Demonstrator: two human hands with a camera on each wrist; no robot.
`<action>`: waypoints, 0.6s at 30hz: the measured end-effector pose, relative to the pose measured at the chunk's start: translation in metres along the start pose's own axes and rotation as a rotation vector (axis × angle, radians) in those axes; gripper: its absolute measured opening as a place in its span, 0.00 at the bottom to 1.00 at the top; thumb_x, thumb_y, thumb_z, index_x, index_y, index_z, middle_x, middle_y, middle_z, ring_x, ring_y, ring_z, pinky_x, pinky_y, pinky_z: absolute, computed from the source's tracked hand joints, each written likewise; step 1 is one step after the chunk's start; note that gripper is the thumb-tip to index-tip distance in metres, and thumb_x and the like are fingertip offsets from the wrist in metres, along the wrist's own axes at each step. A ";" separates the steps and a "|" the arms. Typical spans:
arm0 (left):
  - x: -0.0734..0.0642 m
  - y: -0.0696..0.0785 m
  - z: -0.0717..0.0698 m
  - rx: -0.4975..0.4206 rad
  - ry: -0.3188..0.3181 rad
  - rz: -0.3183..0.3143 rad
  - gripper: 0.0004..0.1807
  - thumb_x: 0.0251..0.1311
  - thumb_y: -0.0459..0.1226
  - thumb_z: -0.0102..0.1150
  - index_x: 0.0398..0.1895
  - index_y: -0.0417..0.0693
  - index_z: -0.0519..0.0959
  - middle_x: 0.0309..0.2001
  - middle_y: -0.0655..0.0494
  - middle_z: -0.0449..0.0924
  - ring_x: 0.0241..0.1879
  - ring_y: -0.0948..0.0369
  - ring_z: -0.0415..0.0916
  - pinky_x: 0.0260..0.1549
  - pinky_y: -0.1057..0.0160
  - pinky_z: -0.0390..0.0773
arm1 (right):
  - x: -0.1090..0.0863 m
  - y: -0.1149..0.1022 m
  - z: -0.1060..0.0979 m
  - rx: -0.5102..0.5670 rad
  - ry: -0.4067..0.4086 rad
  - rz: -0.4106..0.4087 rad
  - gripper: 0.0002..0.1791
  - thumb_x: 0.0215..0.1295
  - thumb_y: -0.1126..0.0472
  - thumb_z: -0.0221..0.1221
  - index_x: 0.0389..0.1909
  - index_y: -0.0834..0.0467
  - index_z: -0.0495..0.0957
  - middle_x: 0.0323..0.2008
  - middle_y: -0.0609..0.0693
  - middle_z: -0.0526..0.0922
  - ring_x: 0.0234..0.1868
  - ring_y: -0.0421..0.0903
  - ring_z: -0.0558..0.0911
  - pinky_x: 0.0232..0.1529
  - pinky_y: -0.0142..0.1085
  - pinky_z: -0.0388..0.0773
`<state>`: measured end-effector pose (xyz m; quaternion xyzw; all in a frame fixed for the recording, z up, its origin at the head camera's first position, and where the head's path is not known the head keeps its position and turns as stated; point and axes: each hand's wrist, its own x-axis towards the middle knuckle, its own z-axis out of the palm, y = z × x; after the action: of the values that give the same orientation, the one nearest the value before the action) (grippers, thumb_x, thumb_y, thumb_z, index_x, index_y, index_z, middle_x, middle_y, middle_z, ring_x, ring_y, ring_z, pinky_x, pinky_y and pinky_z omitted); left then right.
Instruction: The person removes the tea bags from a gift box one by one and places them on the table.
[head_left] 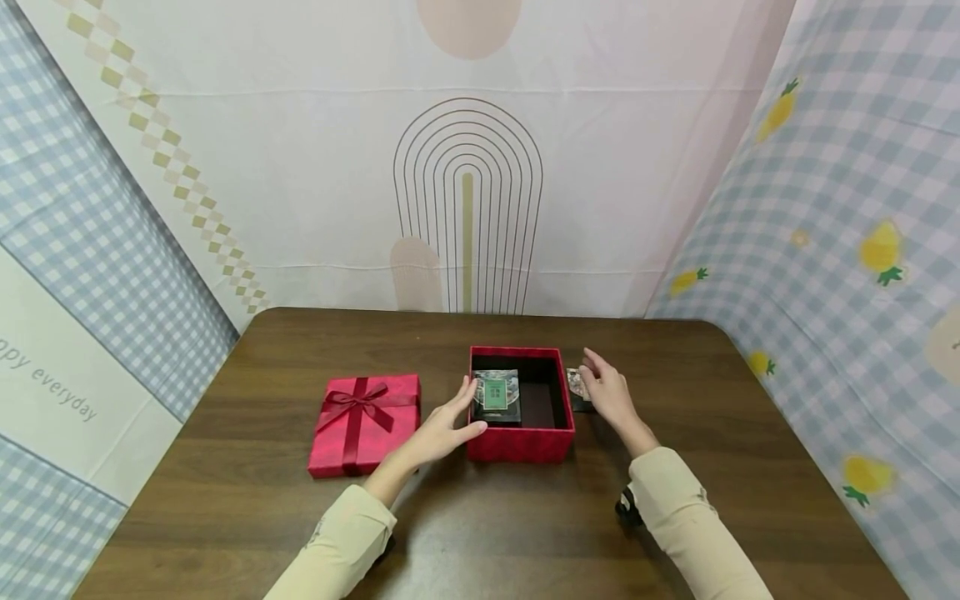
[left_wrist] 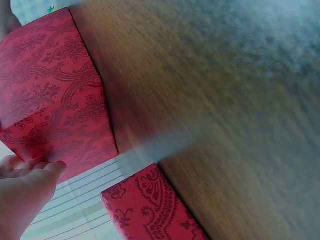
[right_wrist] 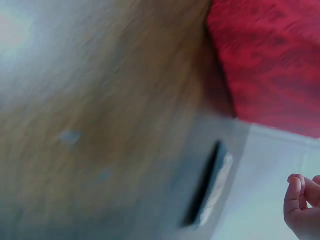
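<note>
Okay, so we've got the left hand against the left side of the red box, fingers stretched along the rim and thumb spread toward the front corner. Looks like they're resting there rather than clamping, and we'd guess it's to steady the box. The right hand is holding nothing: its fingers are loosely bent, thumb and forefinger close together, above the dark packet. That one lies on the tabletop just beside the box's right wall, partly hidden by the hand in the head view.

Inside, the green-labelled packet sits in the left part with its label up, and the dark bottom shows to its right. We can't tell if it's flat or a bit tilted. Pushed over like that, it leaves space beside it, which seems deliberate to us.

As for what's in the way, the box's right wall stands between the two packets. The lid with its ribbon bow is off to the left, probably put there so the box can be reached from above, though the left forearm passes near its front corner.
</note>
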<state>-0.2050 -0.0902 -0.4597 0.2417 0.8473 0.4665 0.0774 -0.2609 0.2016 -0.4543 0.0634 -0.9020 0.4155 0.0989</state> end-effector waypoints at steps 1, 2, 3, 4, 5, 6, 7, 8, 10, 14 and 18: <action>0.000 0.000 0.000 0.000 0.000 0.000 0.39 0.61 0.42 0.54 0.70 0.38 0.47 0.71 0.40 0.37 0.67 0.46 0.47 0.62 0.45 0.53 | 0.000 -0.005 0.001 0.006 0.002 -0.009 0.23 0.66 0.64 0.49 0.60 0.68 0.65 0.52 0.67 0.75 0.47 0.60 0.78 0.51 0.50 0.69; 0.000 0.000 0.000 0.001 0.001 -0.001 0.39 0.61 0.42 0.54 0.70 0.38 0.47 0.71 0.40 0.37 0.67 0.46 0.48 0.62 0.45 0.53 | -0.001 -0.009 0.002 0.023 0.000 -0.018 0.23 0.66 0.64 0.49 0.61 0.68 0.65 0.52 0.67 0.74 0.46 0.59 0.79 0.50 0.50 0.71; 0.000 0.000 0.000 0.000 0.002 0.000 0.39 0.61 0.42 0.54 0.70 0.38 0.47 0.71 0.40 0.37 0.67 0.46 0.48 0.62 0.45 0.53 | -0.001 -0.014 0.003 0.038 -0.004 -0.028 0.23 0.66 0.64 0.49 0.61 0.68 0.65 0.52 0.67 0.74 0.44 0.59 0.80 0.49 0.49 0.72; 0.000 0.001 0.000 0.001 0.003 0.000 0.39 0.61 0.42 0.54 0.70 0.38 0.47 0.70 0.39 0.37 0.67 0.46 0.48 0.62 0.45 0.53 | -0.002 -0.019 0.004 0.051 -0.007 -0.038 0.23 0.66 0.64 0.49 0.61 0.67 0.65 0.53 0.66 0.74 0.43 0.59 0.80 0.48 0.49 0.73; 0.000 0.001 0.000 0.001 0.004 0.001 0.39 0.61 0.42 0.54 0.70 0.38 0.47 0.70 0.39 0.37 0.67 0.45 0.48 0.62 0.45 0.53 | -0.002 -0.023 0.005 0.055 -0.008 -0.049 0.23 0.66 0.64 0.49 0.61 0.67 0.65 0.53 0.66 0.74 0.43 0.58 0.80 0.47 0.49 0.74; 0.000 0.001 0.000 0.002 0.004 0.001 0.39 0.61 0.42 0.54 0.70 0.38 0.47 0.70 0.39 0.37 0.67 0.45 0.48 0.62 0.45 0.53 | -0.003 -0.027 0.007 0.063 -0.010 -0.066 0.23 0.66 0.65 0.49 0.61 0.67 0.65 0.53 0.66 0.75 0.43 0.58 0.80 0.47 0.49 0.74; 0.000 0.001 0.000 0.003 0.004 0.000 0.39 0.61 0.41 0.54 0.70 0.38 0.47 0.70 0.39 0.37 0.67 0.46 0.48 0.62 0.46 0.53 | -0.003 -0.031 0.008 0.071 -0.013 -0.081 0.23 0.66 0.65 0.49 0.61 0.67 0.65 0.53 0.65 0.75 0.44 0.57 0.80 0.46 0.49 0.74; 0.000 0.001 0.000 0.004 0.004 0.000 0.39 0.61 0.41 0.54 0.70 0.38 0.47 0.70 0.39 0.37 0.67 0.46 0.48 0.62 0.46 0.53 | -0.003 -0.034 0.009 0.077 -0.016 -0.101 0.23 0.66 0.65 0.49 0.61 0.67 0.65 0.53 0.65 0.75 0.45 0.57 0.79 0.46 0.49 0.74; 0.000 0.001 0.000 0.004 0.003 -0.001 0.39 0.61 0.41 0.54 0.70 0.38 0.47 0.70 0.39 0.37 0.67 0.46 0.48 0.62 0.46 0.52 | -0.004 -0.041 0.012 0.063 -0.017 -0.140 0.23 0.65 0.65 0.49 0.60 0.67 0.66 0.52 0.64 0.75 0.47 0.57 0.78 0.47 0.49 0.72; 0.000 0.001 0.000 0.003 0.002 0.001 0.39 0.61 0.42 0.54 0.70 0.38 0.47 0.70 0.38 0.37 0.67 0.45 0.48 0.62 0.45 0.53 | -0.006 -0.051 0.020 0.052 -0.051 -0.179 0.23 0.65 0.64 0.49 0.60 0.66 0.66 0.53 0.63 0.75 0.44 0.55 0.78 0.44 0.50 0.71; 0.000 0.002 0.000 -0.003 -0.001 -0.004 0.39 0.61 0.42 0.54 0.70 0.38 0.47 0.70 0.38 0.37 0.67 0.45 0.47 0.62 0.45 0.52 | -0.008 -0.059 0.030 0.049 -0.092 -0.178 0.22 0.65 0.64 0.50 0.61 0.64 0.67 0.52 0.62 0.77 0.40 0.52 0.78 0.41 0.46 0.71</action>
<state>-0.2043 -0.0898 -0.4581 0.2402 0.8471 0.4675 0.0790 -0.2459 0.1405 -0.4320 0.1645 -0.8859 0.4238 0.0924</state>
